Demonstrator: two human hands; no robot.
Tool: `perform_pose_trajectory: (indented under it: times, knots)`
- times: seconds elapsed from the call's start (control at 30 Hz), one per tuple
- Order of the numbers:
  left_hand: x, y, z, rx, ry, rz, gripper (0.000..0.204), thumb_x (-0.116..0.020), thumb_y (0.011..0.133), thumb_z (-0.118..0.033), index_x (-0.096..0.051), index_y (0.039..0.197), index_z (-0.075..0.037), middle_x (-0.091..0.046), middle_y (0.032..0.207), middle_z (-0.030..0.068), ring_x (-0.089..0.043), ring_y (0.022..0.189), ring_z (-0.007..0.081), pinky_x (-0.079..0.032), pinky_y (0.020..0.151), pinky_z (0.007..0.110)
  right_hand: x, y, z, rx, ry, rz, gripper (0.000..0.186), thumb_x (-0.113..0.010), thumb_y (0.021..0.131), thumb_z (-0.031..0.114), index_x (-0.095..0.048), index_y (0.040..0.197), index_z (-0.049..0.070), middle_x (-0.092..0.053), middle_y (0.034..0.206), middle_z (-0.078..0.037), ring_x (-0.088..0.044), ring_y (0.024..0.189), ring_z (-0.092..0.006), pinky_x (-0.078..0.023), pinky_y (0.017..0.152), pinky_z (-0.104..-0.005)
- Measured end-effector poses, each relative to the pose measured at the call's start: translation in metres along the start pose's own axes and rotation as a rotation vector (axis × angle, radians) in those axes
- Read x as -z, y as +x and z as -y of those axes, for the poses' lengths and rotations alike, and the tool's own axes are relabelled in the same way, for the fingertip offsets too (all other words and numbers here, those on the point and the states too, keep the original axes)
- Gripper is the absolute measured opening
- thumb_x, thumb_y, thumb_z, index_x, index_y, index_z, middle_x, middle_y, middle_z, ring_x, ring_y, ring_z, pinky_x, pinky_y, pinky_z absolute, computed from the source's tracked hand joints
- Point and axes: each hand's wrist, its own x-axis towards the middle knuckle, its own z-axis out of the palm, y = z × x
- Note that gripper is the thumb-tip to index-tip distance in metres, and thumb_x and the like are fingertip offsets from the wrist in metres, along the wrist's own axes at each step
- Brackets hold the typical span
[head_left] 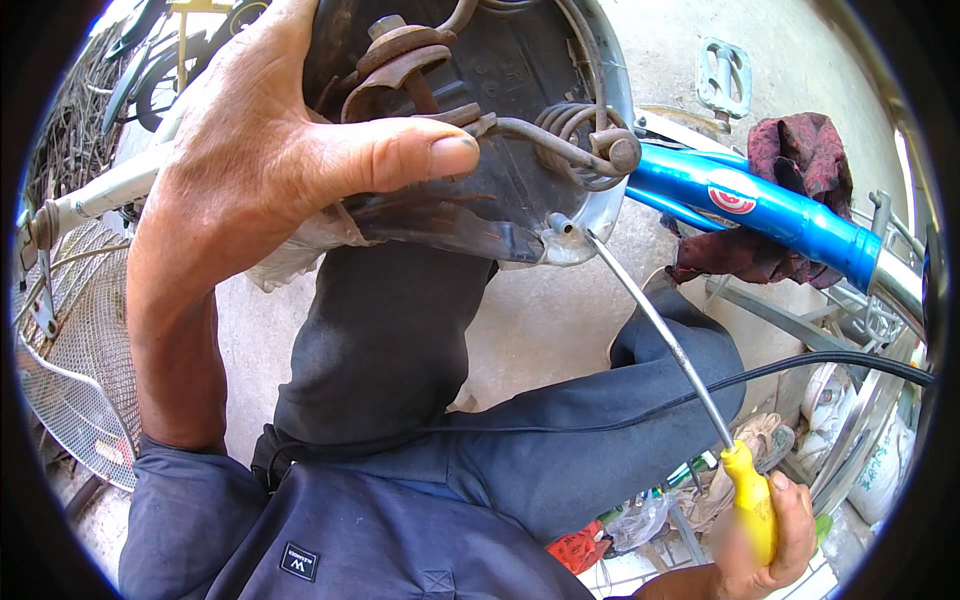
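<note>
An upturned bicycle saddle (pixel 500 75) with a dark underside, rusty metal rails, a clamp and a coil spring sits at the top middle, above my legs. My left hand (pixel 290 150) grips its left side, the thumb lying across the rusty metalwork; the other fingers are hidden. Torn clear plastic (pixel 305 250) hangs below that hand. In my right hand (pixel 770 540), at the lower right, is a screwdriver (pixel 680 360) by its yellow handle. The long metal shaft slants up and left, its tip at the saddle's near rim beside a small metal stub (pixel 562 224).
A blue bicycle frame tube (pixel 770 205) runs right from behind the saddle, with a dark red cloth (pixel 800 160) around it. A pedal (pixel 725 80) is beyond. A black cable (pixel 800 362) crosses my leg. At left is a wire mesh basket (pixel 80 370); metal racks and bags lie at right.
</note>
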Motion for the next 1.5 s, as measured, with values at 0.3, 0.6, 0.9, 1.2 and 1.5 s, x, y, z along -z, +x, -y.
perform_pose_trajectory:
  times: [0.3,0.6,0.9,1.2,1.5]
  knots:
    - [0.0,0.0,0.0,0.014,0.003,-0.001,0.116,-0.079,0.05,-0.065,-0.037,0.133,0.005,-0.059,0.107,0.0258,-0.063,0.098,0.0359,-0.051,0.09,0.044,-0.003,0.001,0.003,-0.105,0.057,-0.028,0.038,-0.07,0.075,0.012,-0.061,0.103,-0.012,-0.065,0.09,-0.024,-0.063,0.077,-0.0332,-0.051,0.073,-0.0376]
    - [0.001,-0.001,0.002,0.033,0.06,0.005,0.114,-0.077,0.05,-0.066,-0.039,0.132,0.003,-0.06,0.105,0.025,-0.064,0.095,0.0361,-0.051,0.088,0.045,-0.022,-0.007,-0.001,-0.236,0.171,-0.485,0.042,-0.066,0.079,0.017,-0.058,0.104,-0.015,-0.062,0.096,-0.025,-0.061,0.089,-0.0326,-0.05,0.081,-0.0352]
    - [0.0,0.0,0.002,0.009,0.024,-0.009,0.113,-0.079,0.049,-0.067,-0.041,0.13,0.004,-0.06,0.105,0.0237,-0.064,0.095,0.0347,-0.052,0.088,0.043,-0.012,0.003,0.007,-0.197,0.079,-0.138,0.036,-0.066,0.073,0.008,-0.061,0.101,-0.014,-0.065,0.092,-0.026,-0.064,0.085,-0.0323,-0.05,0.082,-0.037]
    - [-0.001,-0.004,-0.008,-0.008,0.023,0.009,0.108,-0.081,0.052,-0.06,-0.041,0.129,0.004,-0.061,0.104,0.0229,-0.065,0.093,0.033,-0.053,0.086,0.04,0.004,0.006,0.002,-0.168,0.158,-0.066,0.038,-0.067,0.072,0.007,-0.061,0.102,-0.015,-0.064,0.092,-0.028,-0.064,0.085,-0.0331,-0.05,0.082,-0.0367]
    - [-0.002,-0.004,-0.003,0.002,-0.017,0.002,0.107,-0.083,0.052,-0.056,-0.04,0.13,0.003,-0.059,0.108,0.0226,-0.064,0.095,0.0323,-0.052,0.088,0.039,-0.008,0.009,0.005,-0.155,0.216,-0.13,0.037,-0.067,0.075,0.009,-0.06,0.103,-0.015,-0.064,0.095,-0.027,-0.064,0.087,-0.0321,-0.05,0.084,-0.0362]
